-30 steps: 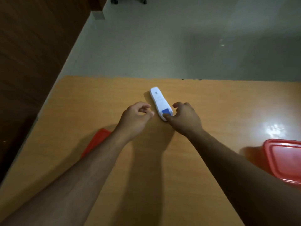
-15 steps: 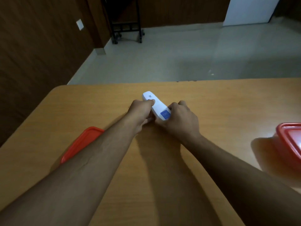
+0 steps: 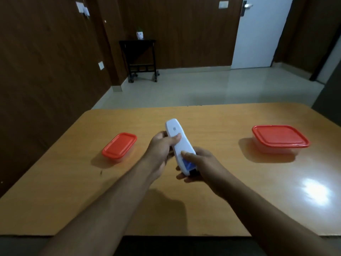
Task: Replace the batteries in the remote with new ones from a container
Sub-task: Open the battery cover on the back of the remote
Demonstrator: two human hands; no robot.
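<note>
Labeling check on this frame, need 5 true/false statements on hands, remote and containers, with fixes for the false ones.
1. Both hands hold the remote. True: the left hand grips its upper half, the right hand its lower end.
2. The remote lies flat on the table. False: it is lifted above it.
3. Both containers have their red lids on. True: the left container and the right container are both closed.
4. The two containers touch each other. False: they stand apart, one on each side of the hands.
5. A loose battery lies on the table. False: none is visible.
</note>
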